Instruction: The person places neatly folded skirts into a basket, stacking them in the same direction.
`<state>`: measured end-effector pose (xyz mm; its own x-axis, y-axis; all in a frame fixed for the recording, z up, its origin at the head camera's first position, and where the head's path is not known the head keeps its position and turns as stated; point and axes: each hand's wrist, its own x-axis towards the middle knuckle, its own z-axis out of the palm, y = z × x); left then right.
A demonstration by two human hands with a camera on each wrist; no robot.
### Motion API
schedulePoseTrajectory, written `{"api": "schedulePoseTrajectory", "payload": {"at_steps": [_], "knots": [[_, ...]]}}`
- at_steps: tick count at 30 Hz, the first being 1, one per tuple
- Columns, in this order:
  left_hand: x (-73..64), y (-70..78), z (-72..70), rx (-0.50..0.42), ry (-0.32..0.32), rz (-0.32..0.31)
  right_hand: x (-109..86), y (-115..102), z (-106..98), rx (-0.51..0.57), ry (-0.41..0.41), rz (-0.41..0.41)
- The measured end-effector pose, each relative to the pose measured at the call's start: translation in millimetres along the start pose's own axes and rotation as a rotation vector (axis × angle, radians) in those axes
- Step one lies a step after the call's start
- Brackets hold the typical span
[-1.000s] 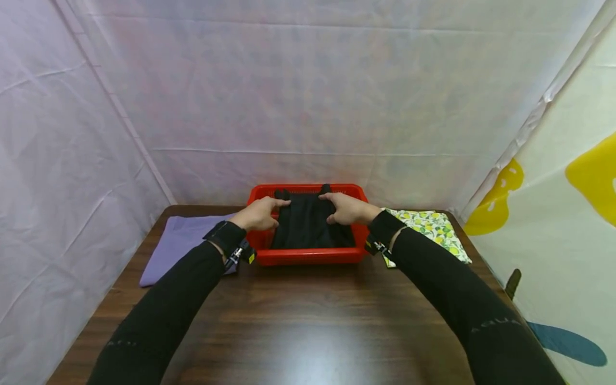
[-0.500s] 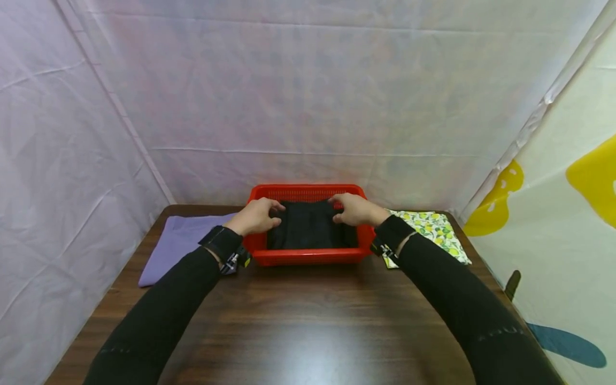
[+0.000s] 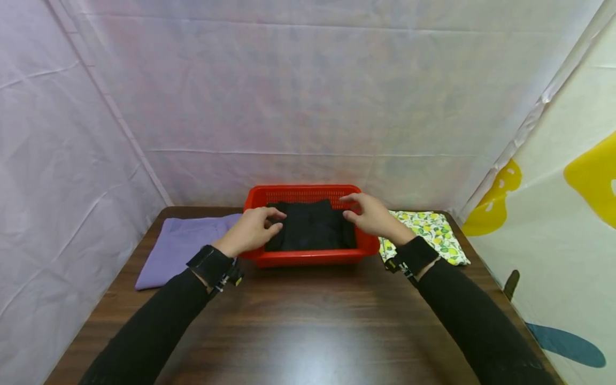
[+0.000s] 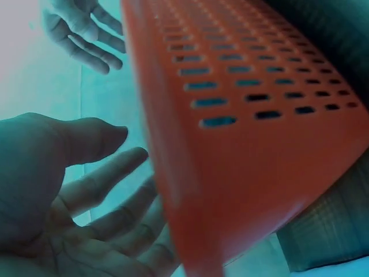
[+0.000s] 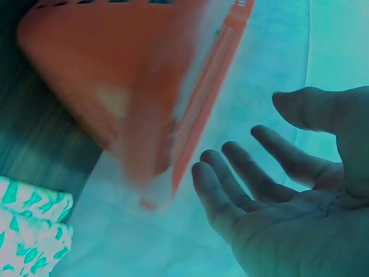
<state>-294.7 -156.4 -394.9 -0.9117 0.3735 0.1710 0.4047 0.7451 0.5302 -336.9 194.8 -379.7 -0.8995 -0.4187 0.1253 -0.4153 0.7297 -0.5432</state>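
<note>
A folded black cloth [image 3: 313, 227] lies inside a red plastic basket [image 3: 308, 258] at the back of the table. My left hand [image 3: 252, 229] hovers over the basket's left side, fingers loosely bent and holding nothing. Above the right side is my right hand [image 3: 372, 214], also empty, thumb apart from the fingers. In the left wrist view the left hand [image 4: 98, 202] is spread beside the basket's slotted wall [image 4: 277, 150]. The right wrist view has the right hand [image 5: 288, 190] apart from the basket rim [image 5: 155, 138].
A folded purple cloth [image 3: 180, 243] lies left of the basket. On the right is a folded lemon-print cloth [image 3: 433, 230], partly behind the right wrist. The brown wooden table [image 3: 308, 321] stretches toward me. A white fabric wall [image 3: 308, 96] stands close behind the basket.
The black cloth has been let go and now lies flat, its raised back corners lowered into the basket. Both hands have moved apart, the left toward the left and nearer me, the right further right.
</note>
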Motion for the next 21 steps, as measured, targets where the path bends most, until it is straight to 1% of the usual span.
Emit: {"api": "schedulePoseTrajectory", "payload": {"at_steps": [6,11,14,16,19,20,21], "knots": [[-15.4,4.8,8.3,-0.031,0.051,0.074,-25.1,17.3,-3.1,0.073,0.100,0.000],[-29.2,8.1,15.0,-0.019,0.089,0.120,-43.1,37.1,-4.3,0.111,0.172,0.022],[-38.2,11.2,19.4,-0.008,0.113,0.142,-50.6,52.3,-4.4,0.096,0.206,0.044],[-44.2,13.5,22.6,-0.010,0.124,0.157,-55.7,63.5,-4.4,0.067,0.222,0.064],[-51.3,18.9,27.2,-0.010,0.136,0.182,-65.1,80.0,-4.8,0.014,0.207,0.089],[-53.2,21.2,28.7,-0.009,0.137,0.187,-64.0,100.5,-1.2,-0.012,0.200,0.090],[-54.8,23.2,30.2,-0.006,0.137,0.194,-65.8,108.7,-0.8,-0.033,0.185,0.100]]}}
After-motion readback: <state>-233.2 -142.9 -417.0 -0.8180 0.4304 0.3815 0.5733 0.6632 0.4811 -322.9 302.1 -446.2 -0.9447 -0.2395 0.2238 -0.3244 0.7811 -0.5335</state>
